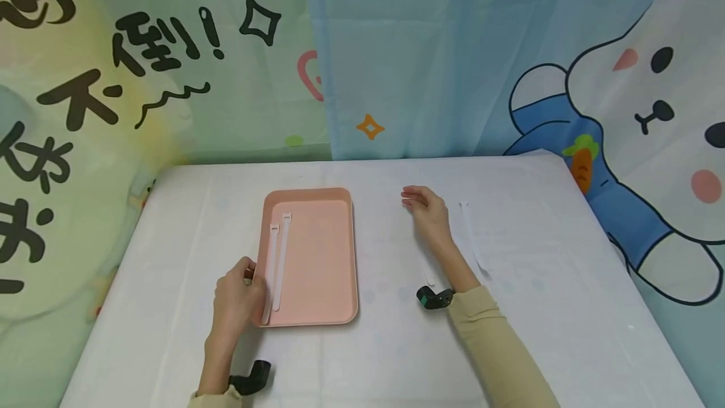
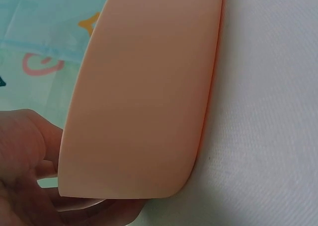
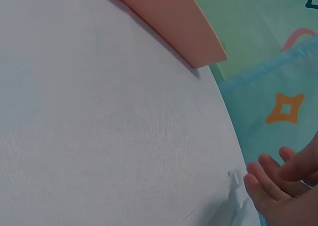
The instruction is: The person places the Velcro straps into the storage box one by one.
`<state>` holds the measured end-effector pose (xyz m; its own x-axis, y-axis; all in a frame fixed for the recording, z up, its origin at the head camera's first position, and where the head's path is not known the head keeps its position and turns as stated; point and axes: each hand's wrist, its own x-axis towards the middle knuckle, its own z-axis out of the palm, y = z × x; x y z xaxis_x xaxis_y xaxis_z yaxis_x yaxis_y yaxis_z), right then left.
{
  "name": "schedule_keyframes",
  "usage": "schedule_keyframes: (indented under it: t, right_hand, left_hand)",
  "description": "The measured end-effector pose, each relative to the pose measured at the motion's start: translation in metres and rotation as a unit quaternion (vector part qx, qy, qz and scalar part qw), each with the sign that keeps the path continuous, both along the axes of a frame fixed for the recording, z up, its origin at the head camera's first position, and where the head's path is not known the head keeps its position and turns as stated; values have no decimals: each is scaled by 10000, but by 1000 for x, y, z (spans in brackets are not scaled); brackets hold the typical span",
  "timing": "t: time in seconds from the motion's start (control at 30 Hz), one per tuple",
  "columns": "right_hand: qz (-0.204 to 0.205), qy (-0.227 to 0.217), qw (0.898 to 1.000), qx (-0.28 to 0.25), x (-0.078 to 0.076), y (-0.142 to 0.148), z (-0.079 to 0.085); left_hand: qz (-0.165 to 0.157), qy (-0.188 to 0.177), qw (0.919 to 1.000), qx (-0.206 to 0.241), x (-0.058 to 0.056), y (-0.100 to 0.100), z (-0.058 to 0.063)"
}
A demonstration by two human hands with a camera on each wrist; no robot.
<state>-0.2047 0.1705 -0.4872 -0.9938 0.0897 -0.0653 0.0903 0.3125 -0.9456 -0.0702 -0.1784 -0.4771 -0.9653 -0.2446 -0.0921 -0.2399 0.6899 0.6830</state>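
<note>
A shallow pink tray (image 1: 320, 257) lies left of the middle of the table. On its left part lie two thin white strips (image 1: 281, 263), each with a small square slotted end, perhaps cable ties. My left hand (image 1: 240, 298) grips the tray's left edge; in the left wrist view its fingers (image 2: 107, 211) show beyond the end of the tray wall. My right hand (image 1: 428, 216) hovers right of the tray, fingers loosely bent, nothing visible in them. Another white strip (image 1: 471, 238) lies to its right; a further white end (image 1: 428, 279) shows beside the forearm, mostly hidden.
A white cloth covers the table (image 1: 385, 357). Behind it hangs a printed curtain (image 1: 408, 55) with lettering and a cartoon animal. Black wrist cameras (image 1: 434, 298) sit on both wrists.
</note>
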Motion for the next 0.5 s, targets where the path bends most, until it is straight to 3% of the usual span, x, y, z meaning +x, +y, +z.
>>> schedule_keyframes:
  t: [0.23, 0.5]
  right_hand:
    - [187, 21, 9997, 178, -4, 6, -2]
    - [359, -250, 9981, 430, -11, 8, -6]
  left_hand:
    - [9, -25, 10000, -39, 0, 0, 0]
    - [4, -31, 10000, 16, -1, 0, 2]
